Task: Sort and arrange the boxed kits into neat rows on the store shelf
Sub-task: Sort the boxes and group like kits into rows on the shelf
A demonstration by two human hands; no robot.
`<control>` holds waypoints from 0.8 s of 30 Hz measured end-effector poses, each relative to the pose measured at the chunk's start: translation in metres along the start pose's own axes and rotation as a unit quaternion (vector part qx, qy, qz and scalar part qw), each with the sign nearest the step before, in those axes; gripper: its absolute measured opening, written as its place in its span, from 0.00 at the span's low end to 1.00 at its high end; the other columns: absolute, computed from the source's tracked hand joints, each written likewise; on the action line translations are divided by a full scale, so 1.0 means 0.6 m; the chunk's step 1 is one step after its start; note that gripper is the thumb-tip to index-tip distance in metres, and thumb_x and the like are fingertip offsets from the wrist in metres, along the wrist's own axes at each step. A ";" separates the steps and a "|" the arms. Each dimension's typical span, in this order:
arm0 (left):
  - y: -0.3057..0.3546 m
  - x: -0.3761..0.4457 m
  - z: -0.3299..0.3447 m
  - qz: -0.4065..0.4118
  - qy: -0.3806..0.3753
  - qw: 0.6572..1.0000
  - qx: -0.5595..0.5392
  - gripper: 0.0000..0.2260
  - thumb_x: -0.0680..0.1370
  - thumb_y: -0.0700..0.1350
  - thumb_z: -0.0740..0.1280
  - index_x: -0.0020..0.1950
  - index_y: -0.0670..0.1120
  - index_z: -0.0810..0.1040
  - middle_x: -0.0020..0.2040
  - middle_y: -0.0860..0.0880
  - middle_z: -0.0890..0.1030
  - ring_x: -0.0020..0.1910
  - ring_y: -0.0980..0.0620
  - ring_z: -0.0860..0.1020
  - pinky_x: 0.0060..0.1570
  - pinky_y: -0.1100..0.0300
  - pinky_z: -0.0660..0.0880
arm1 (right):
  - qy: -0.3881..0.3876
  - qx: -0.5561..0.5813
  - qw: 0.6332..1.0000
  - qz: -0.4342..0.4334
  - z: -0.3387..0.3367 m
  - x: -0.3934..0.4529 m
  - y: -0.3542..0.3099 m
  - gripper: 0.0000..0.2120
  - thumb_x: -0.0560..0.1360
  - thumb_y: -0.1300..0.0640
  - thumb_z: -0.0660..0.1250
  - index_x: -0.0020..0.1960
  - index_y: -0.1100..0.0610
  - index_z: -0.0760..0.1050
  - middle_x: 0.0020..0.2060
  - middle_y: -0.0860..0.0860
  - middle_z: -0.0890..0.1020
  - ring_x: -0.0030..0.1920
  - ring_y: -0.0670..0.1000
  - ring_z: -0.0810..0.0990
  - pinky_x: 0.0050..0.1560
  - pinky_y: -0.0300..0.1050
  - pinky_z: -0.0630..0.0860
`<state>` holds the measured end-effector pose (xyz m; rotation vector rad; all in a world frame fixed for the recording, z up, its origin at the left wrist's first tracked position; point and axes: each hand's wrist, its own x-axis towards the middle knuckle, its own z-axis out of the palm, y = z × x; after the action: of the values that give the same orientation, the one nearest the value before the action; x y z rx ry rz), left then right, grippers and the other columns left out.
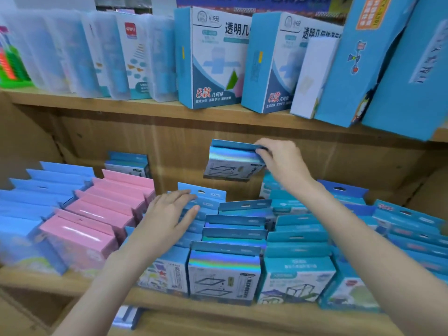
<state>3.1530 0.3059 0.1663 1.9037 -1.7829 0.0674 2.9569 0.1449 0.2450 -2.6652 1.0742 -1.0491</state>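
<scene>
Kit in hand: a holographic-topped boxed kit (234, 161) is held in the air above the rear of the lower shelf, clear of every row, with its blue hang tab uppermost and its printed face tilted toward the camera.
Right hand: the right hand (278, 161) is closed on the kit's upper right corner, thumb in front and fingers behind the tab.
Left hand: the left hand (169, 214) is laid flat and open, fingers spread, on the tabs of the blue kit row (201, 197) just left of the holographic row; nothing is gripped.
Target row: the holographic row (225, 263) runs front to back, and matching boxes are seen from the shelf edge rearward.
Key relation: the held kit lies directly behind and above that row, its long axis across the shelf, parallel to the boxes below; the open space at the row's rear is judged to be the likely slot, and the right hand is the nearer one.
Neighbours: pink boxes (101, 214) and pale blue boxes (36, 195) stand to the left, teal kits (298, 270) to the right.
Shelf: the wooden shelf edge (218, 311) is seen below; larger blue cartons (213, 57) lean on the shelf above.
</scene>
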 end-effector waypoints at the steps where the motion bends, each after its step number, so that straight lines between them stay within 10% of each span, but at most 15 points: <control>1: 0.006 0.001 0.001 0.019 0.011 1.000 -0.002 0.28 0.75 0.60 0.49 0.60 0.43 0.77 0.60 0.45 0.78 0.59 0.43 0.75 0.61 0.44 0.69 | 0.037 0.001 0.999 0.002 -0.027 -0.026 0.010 0.08 0.77 0.60 0.61 0.51 0.57 0.78 0.45 0.54 0.83 0.45 0.55 0.80 0.45 0.45 0.74; 13: 0.165 0.017 0.059 0.251 -0.049 0.962 -0.092 0.28 0.77 0.65 0.48 0.61 0.48 0.75 0.62 0.52 0.76 0.61 0.52 0.72 0.62 0.50 0.65 | 0.191 -0.041 0.971 0.136 -0.306 -0.282 0.088 0.08 0.75 0.60 0.61 0.52 0.60 0.76 0.44 0.51 0.77 0.39 0.30 0.73 0.44 0.24 0.69; 24: 0.088 -0.007 0.045 0.226 -0.007 0.974 -0.023 0.30 0.74 0.70 0.50 0.57 0.50 0.77 0.58 0.52 0.79 0.58 0.54 0.73 0.62 0.41 0.64 | 0.034 -0.028 0.992 0.115 -0.312 -0.344 0.054 0.03 0.74 0.52 0.60 0.44 0.48 0.73 0.38 0.47 0.79 0.39 0.43 0.77 0.38 0.32 0.70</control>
<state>3.0943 0.2991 0.1597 1.4362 -2.1733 0.1718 2.7136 0.2841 0.2602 -2.4859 1.4035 -1.0846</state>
